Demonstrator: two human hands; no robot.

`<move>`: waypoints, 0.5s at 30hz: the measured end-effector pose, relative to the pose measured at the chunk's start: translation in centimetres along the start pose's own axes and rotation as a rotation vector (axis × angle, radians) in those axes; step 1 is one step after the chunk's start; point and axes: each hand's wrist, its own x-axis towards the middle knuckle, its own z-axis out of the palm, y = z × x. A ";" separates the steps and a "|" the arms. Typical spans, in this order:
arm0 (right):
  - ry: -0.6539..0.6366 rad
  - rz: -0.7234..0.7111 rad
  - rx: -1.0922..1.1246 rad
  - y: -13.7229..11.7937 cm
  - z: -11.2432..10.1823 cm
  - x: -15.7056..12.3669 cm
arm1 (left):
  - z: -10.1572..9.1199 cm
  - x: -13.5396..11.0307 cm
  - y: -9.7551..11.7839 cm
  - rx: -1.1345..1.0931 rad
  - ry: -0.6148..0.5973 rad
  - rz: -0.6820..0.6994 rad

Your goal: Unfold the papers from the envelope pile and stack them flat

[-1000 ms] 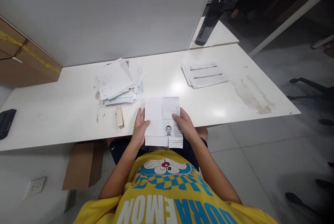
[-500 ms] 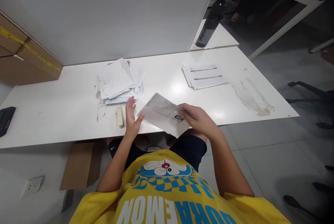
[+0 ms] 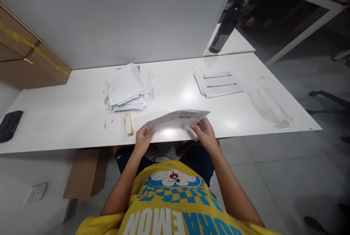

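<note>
I hold a few white printed sheets (image 3: 177,117) nearly level just above the front edge of the white table (image 3: 68,118). My left hand (image 3: 142,138) grips their left corner with closed fingers. My right hand (image 3: 203,133) pinches the right part of the near edge. A small photo and print show on the top sheet. A cream stapler (image 3: 128,123) lies on the table just left of my left hand.
An untidy pile of papers (image 3: 129,87) sits behind the stapler. A neater stack of sheets (image 3: 218,83) lies at the right rear, near a stained patch. A dark bottle (image 3: 225,30) stands on the neighbouring desk. A black device (image 3: 9,125) rests at the far left, cardboard boxes (image 3: 24,60) behind it.
The sheets went from lying flat under both hands to being lifted and turned sideways. My left hand let go briefly, then took hold of the left corner again.
</note>
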 end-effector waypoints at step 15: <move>-0.071 0.339 0.266 0.4 -0.5 -2.8 | -0.9 -4.0 2.5 0.242 -0.028 -0.110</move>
